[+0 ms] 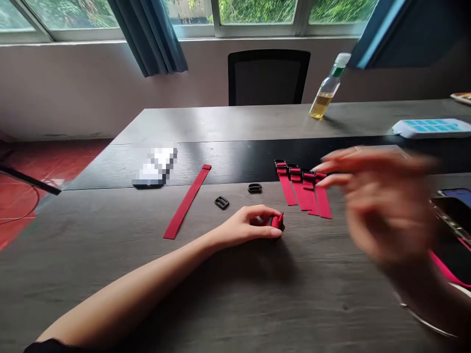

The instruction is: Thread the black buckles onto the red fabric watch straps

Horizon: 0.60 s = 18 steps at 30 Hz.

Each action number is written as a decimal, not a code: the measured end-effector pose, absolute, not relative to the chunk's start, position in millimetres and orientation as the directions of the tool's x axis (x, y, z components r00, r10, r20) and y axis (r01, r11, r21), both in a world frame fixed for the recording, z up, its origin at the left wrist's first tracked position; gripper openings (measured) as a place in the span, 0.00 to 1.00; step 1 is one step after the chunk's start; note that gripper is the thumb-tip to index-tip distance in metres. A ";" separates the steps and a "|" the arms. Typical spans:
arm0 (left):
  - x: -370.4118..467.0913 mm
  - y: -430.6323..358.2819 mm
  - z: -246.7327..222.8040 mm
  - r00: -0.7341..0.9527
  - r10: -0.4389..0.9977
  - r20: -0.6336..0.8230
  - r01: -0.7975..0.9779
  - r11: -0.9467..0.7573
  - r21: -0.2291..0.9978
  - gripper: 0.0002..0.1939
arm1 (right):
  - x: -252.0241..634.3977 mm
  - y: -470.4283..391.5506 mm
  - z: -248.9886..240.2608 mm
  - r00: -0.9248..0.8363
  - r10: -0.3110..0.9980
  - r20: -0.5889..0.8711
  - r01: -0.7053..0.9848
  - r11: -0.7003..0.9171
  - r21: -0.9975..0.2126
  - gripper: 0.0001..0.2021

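My left hand (253, 223) is closed on a folded red strap (277, 221) with a black part at its edge, pinched between thumb and fingers low over the table. My right hand (382, 201), smeared by motion, is raised on the right with its fingers stretched leftward and apart. Its fingertips overlap the top end of a row of red straps with black buckles (303, 191); whether they touch is unclear. Two loose black slide buckles, one nearer (222, 202) and one farther (254, 188), lie left of that row. A single flat red strap (187, 202) lies farther left.
A bottle of yellowish liquid (326, 93) stands at the back, near a white and blue case (432, 127). Phones (454, 211) lie at the right edge. A pixelated object (154, 166) is at the left. Beyond the grey table (91, 274) stands a black chair (268, 78).
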<state>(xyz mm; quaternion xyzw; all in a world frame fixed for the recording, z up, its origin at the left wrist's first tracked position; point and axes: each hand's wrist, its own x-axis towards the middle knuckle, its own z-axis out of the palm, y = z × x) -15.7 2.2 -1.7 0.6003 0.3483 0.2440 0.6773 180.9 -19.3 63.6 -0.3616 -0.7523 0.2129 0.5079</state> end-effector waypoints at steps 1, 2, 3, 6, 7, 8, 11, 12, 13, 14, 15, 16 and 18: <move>-16.2 3.1 -2.3 0.646 0.743 -0.177 0.069 0.174 0.982 0.20 | 179.8 -17.1 57.4 -0.251 0.770 0.587 0.320 0.638 -0.700 0.11; -16.6 3.9 -2.6 0.656 0.735 -0.175 0.052 0.187 0.981 0.20 | 177.9 -14.8 48.3 -0.295 0.787 0.541 0.312 0.615 -0.724 0.10; -17.0 4.5 -2.4 0.669 0.723 -0.172 0.033 0.202 0.979 0.20 | 175.7 -12.7 37.4 -0.353 0.806 0.476 0.307 0.580 -0.755 0.09; -17.6 5.0 -0.2 0.706 0.693 -0.147 -0.030 0.237 0.971 0.18 | 170.3 -8.4 8.5 -0.516 0.802 0.300 0.241 0.472 -0.848 0.10; -17.6 4.6 0.6 0.712 0.688 -0.142 -0.040 0.240 0.970 0.17 | 169.7 -7.9 3.3 -0.534 0.800 0.273 0.203 0.435 -0.877 0.09; -17.4 4.1 1.4 0.716 0.683 -0.141 -0.035 0.237 0.971 0.17 | 169.8 -7.6 0.8 -0.529 0.807 0.262 0.170 0.403 -0.899 0.07; -16.3 2.1 2.9 0.716 0.679 -0.162 0.052 0.179 0.982 0.15 | 172.7 -7.5 5.5 -0.416 0.863 0.286 0.084 0.350 -0.933 0.08; -15.9 1.7 3.0 0.713 0.682 -0.165 0.076 0.159 0.984 0.16 | 174.0 -7.5 8.8 -0.376 0.880 0.291 0.050 0.332 -0.942 0.08; -15.6 1.5 2.9 0.705 0.689 -0.166 0.093 0.142 0.985 0.17 | 175.1 -7.4 11.8 -0.348 0.894 0.282 0.006 0.303 -0.953 0.09; -15.3 1.5 2.6 0.689 0.707 -0.158 0.100 0.123 0.987 0.17 | 176.1 -7.2 14.1 -0.340 0.904 0.259 -0.044 0.260 -0.965 0.09; -15.1 1.7 2.1 0.666 0.733 -0.138 0.098 0.098 0.990 0.17 | 176.7 -7.0 15.3 -0.352 0.909 0.223 -0.093 0.203 -0.975 0.09; -14.8 1.8 1.4 0.640 0.761 -0.102 0.085 0.062 0.994 0.16 | 177.0 -6.8 15.7 -0.381 0.907 0.180 -0.133 0.139 -0.981 0.10; -14.0 1.4 -0.1 0.597 0.802 0.001 0.044 -0.035 0.998 0.14 | 176.8 -6.5 14.5 -0.448 0.889 0.091 -0.169 0.016 -0.986 0.11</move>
